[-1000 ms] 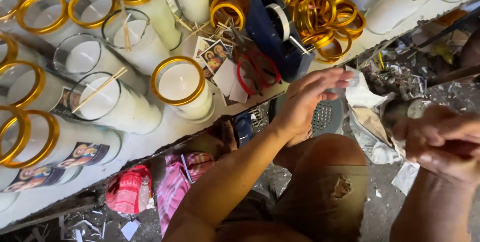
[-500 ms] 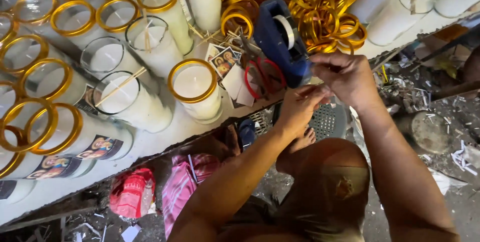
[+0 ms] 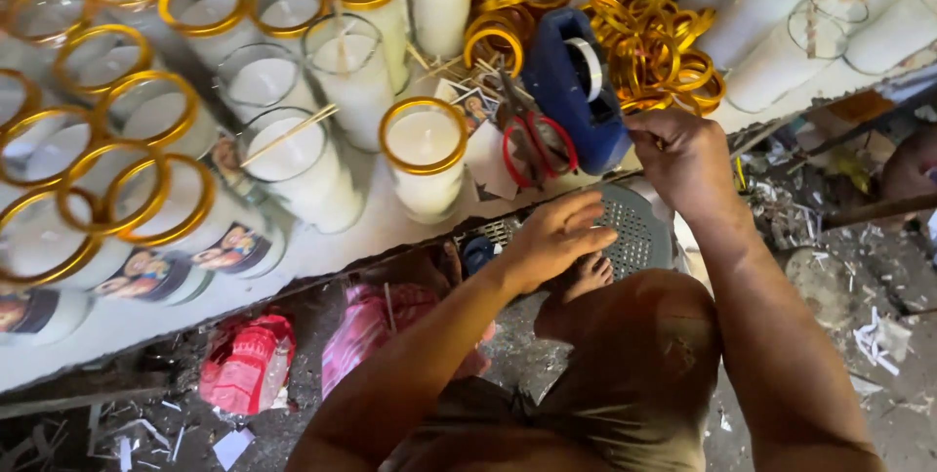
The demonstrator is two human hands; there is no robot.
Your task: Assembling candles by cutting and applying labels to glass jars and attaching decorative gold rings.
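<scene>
My right hand (image 3: 683,160) rests at the near edge of a pile of gold rings (image 3: 656,38), fingers curled against them; whether it holds a ring is hidden. Just left of it stands a blue tape dispenser (image 3: 564,91). My left hand (image 3: 554,238) hovers at the white table's front edge (image 3: 322,249), fingers stretched out and holding nothing, just below red-handled scissors (image 3: 532,147). A white glass candle with a gold rim (image 3: 423,155) stands left of the scissors, with small picture labels (image 3: 470,106) behind it.
Several tall glass candles (image 3: 293,155), some gold-rimmed, some with wick sticks, fill the table's left and back. Plain white candles (image 3: 781,52) lie at the back right. Below the table sit a grey perforated disc (image 3: 636,230), a red bag (image 3: 244,367) and paper scraps on the floor.
My right hand has come in from the far right, past the tape dispenser, to the gold ring pile. My left hand has dropped back from the dispenser to the table edge.
</scene>
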